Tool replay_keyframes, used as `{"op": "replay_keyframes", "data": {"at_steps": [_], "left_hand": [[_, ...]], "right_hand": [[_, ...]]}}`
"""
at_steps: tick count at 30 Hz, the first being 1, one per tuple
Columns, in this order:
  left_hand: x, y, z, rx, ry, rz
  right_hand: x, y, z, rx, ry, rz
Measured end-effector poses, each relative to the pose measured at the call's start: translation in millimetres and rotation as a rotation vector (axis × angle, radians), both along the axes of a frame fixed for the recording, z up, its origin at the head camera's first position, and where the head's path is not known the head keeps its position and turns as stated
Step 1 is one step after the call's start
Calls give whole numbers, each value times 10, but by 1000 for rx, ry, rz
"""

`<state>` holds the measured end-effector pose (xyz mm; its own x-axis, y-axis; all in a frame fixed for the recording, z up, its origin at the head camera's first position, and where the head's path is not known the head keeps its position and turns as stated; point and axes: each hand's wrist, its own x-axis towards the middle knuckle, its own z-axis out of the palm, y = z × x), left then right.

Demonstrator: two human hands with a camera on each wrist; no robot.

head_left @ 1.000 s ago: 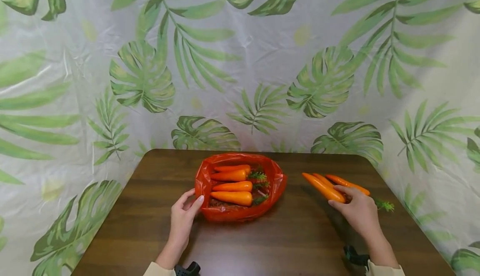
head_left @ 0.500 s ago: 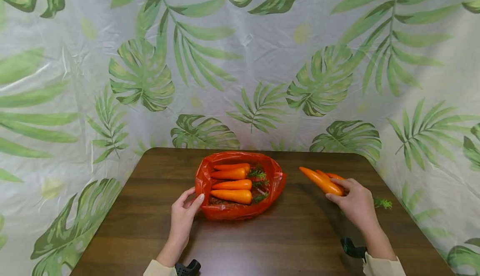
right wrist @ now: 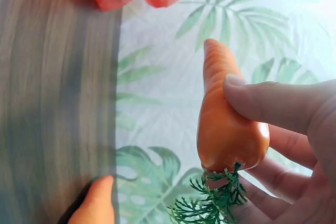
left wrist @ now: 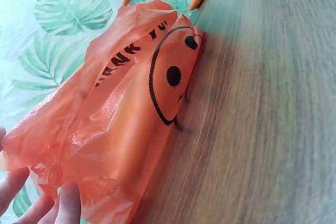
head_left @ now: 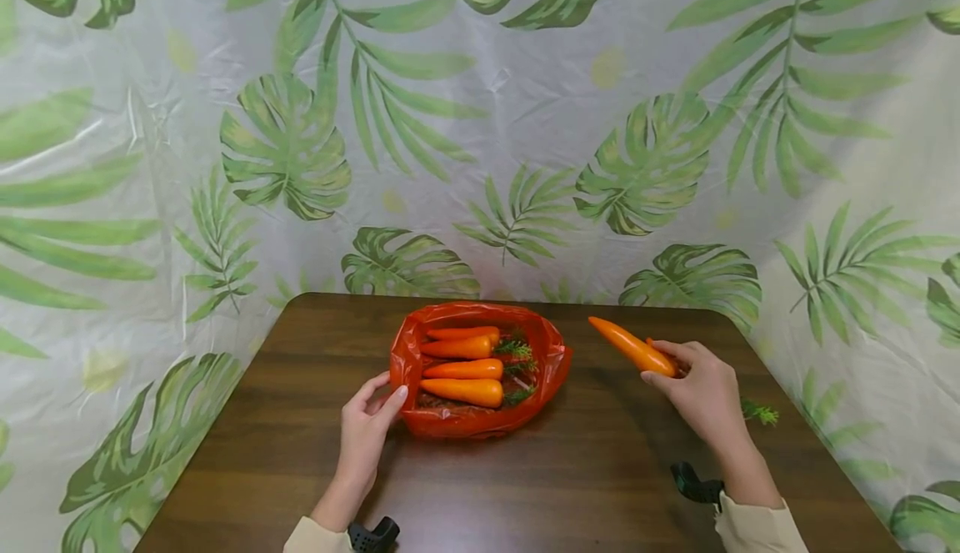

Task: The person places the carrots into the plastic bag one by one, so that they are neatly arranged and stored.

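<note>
A red plastic bag (head_left: 480,428) lies with its mouth spread, several carrots (head_left: 461,392) with green tops inside. My left hand (head_left: 363,436) pinches the left side of its rim between thumb and fingers. In the left wrist view the bag (left wrist: 131,114) shows black lettering and a printed face. To the right, my right hand (head_left: 705,390) grips a carrot (head_left: 630,344) above the table, its tip pointing up and left. The right wrist view shows the thumb pressed on this carrot (right wrist: 231,124), green leaves hanging from its thick end.
Another carrot (right wrist: 97,203) lies on the brown wooden table (head_left: 562,486); in the head view only its green top (head_left: 761,413) shows clearly past my right hand. A leaf-patterned sheet (head_left: 525,119) hangs behind the table.
My right hand has lifted the carrot and drawn it slightly left, away from the carrot left on the table. My left hand stays at the bag's rim.
</note>
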<state>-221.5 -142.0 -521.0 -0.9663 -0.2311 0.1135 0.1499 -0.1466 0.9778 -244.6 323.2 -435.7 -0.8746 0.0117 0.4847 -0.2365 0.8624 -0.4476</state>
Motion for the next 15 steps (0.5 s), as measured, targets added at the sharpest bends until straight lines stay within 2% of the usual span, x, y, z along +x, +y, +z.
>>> {"op": "replay_keyframes", "data": {"at_steps": [15], "left_hand": [[-9,-11,-1,-5,-1,-6]], "right_hand": [[-61,-282,177,-33,-6,51]]}}
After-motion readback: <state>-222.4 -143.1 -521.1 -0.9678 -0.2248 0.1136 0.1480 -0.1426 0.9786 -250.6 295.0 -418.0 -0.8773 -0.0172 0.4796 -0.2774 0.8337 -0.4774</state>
